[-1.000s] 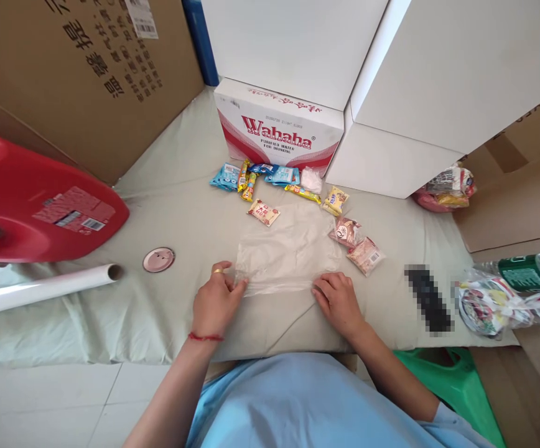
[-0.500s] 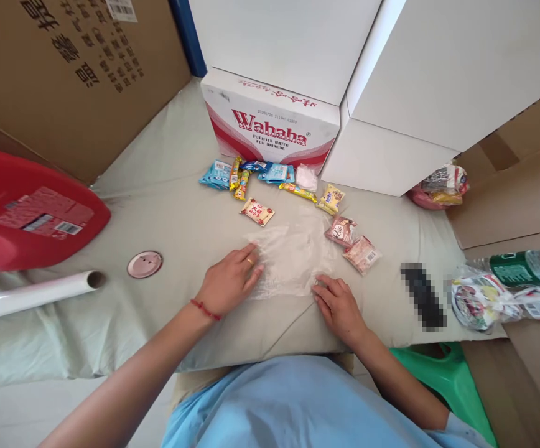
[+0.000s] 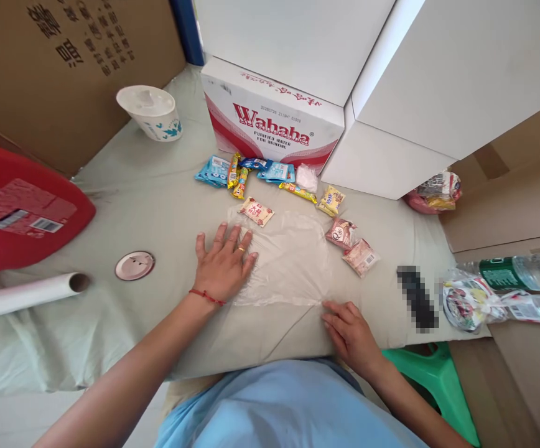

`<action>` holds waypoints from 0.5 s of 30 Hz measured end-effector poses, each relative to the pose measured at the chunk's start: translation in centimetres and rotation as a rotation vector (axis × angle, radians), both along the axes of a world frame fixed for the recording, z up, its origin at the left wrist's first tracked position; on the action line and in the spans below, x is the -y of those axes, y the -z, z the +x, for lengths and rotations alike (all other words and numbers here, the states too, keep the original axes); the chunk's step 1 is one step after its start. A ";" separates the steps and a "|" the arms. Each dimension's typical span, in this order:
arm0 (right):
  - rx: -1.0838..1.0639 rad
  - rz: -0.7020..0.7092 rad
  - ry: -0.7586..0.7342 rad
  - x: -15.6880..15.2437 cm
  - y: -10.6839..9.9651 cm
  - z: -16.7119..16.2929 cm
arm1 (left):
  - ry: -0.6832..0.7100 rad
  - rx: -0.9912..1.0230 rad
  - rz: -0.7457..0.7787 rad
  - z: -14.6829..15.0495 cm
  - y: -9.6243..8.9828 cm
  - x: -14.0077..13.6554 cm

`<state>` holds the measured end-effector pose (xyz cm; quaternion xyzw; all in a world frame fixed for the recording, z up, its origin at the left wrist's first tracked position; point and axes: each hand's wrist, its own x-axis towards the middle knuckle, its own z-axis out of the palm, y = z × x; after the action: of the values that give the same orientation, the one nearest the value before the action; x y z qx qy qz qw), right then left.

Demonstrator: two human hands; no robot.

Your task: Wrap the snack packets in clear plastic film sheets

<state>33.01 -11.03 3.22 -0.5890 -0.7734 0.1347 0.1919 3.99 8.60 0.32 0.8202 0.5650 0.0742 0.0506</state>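
Note:
A thin clear plastic bag (image 3: 283,264) lies spread flat on the cloth-covered table. My left hand (image 3: 223,264) rests palm down over its left edge, fingers spread. At the bag's near right corner, my right hand (image 3: 350,333) has its fingers bent and close together, the fingertips pinching the corner. A cream snack packet (image 3: 257,212) with red print lies at the bag's far edge. Beyond it are blue packets (image 3: 214,171), yellow wrapped sticks (image 3: 239,182) and a pale pink packet (image 3: 306,178). To the right lie a yellow packet (image 3: 331,200) and two reddish-brown packets (image 3: 341,232).
A Wahaha carton (image 3: 274,124) and white boxes (image 3: 293,37) stand behind. Leftward are a paper cup (image 3: 155,115), red jug (image 3: 27,205), white tube (image 3: 27,297) and round badge (image 3: 134,266). A blurred black object (image 3: 418,298) and bottles (image 3: 526,270) lie right.
My left hand has shifted left and flattened with fingers spread. My right hand has moved slightly nearer me and right, with the bag spread wider. A paper cup now shows at the back left.

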 end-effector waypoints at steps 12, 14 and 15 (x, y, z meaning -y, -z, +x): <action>0.103 0.031 -0.196 -10.0 0.4 -5.9 | 0.061 -0.014 -0.119 -0.9 -0.5 1.3; 0.183 -0.024 -0.189 -10.3 1.9 -5.6 | 0.065 0.002 -0.102 -1.3 -0.4 1.7; 0.213 -0.033 -0.150 -10.2 2.5 -4.9 | 0.063 0.012 -0.095 -1.5 -0.3 1.9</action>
<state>28.12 -0.86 0.71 -0.5438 -0.8288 0.0981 0.0881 2.49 6.72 0.66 0.8338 0.5414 0.0507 0.0952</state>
